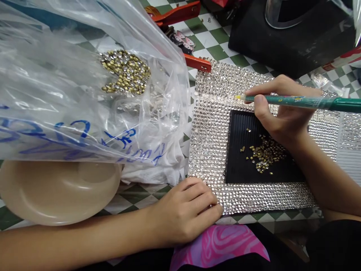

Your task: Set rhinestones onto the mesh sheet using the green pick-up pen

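Observation:
My right hand [287, 109] pinches a green pen [324, 102] with a yellow tip. The tip points left, at or just above a paler row in the upper part of a sheet covered in rows of clear rhinestones [207, 146]. My left hand [188, 209] is curled over the sheet's lower left corner, its fingertips partly hidden. On the sheet lies a black ridged tray [238, 162] with a pile of loose gold-backed rhinestones [266, 152], below my right hand. My right forearm covers the tray's right side.
A clear plastic bag [64, 94] with blue writing holds more rhinestones [126, 71] at the left. Beneath it sits a beige bowl [59, 195]. Orange-handled pliers [180, 13] lie at the top. A black box-like object [262, 41] stands at the upper right, on a green-and-white checked surface [207, 39].

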Motion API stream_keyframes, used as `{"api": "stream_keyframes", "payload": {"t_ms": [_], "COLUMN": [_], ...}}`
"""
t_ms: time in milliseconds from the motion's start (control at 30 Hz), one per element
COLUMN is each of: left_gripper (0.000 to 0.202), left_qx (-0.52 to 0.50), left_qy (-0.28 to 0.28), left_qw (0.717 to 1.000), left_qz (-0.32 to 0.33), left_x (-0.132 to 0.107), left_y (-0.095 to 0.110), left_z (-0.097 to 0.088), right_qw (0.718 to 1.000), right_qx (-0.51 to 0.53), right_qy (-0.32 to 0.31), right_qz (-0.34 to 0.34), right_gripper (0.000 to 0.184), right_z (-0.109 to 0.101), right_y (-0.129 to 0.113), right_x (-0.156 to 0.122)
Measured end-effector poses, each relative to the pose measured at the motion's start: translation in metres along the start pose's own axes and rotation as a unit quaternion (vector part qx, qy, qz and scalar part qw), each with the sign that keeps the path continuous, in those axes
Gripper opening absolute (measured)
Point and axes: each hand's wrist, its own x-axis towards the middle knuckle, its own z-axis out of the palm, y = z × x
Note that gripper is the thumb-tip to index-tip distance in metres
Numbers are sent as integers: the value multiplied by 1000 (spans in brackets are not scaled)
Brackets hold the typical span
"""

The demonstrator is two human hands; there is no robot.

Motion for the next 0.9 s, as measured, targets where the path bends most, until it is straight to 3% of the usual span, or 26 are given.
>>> {"api": "stream_keyframes", "payload": {"t_ms": [500, 900], "left_gripper": [25, 26], "left_qx": [-4, -5], "left_qy": [-9, -9], "left_qw": [1000, 1000], "left_qz": [-1, 3], "left_x": [-1, -1], "left_y": [-1, 0], "left_z": [0, 0], "right_qw": [1000, 1000], "right_qx": [-14, 7], "right_qy": [-2, -18], "right_qz": [-24, 5], "right_gripper": [14, 15], "right_z": [0, 1], "right_y": [1, 2], "right_x": [1, 2]}}
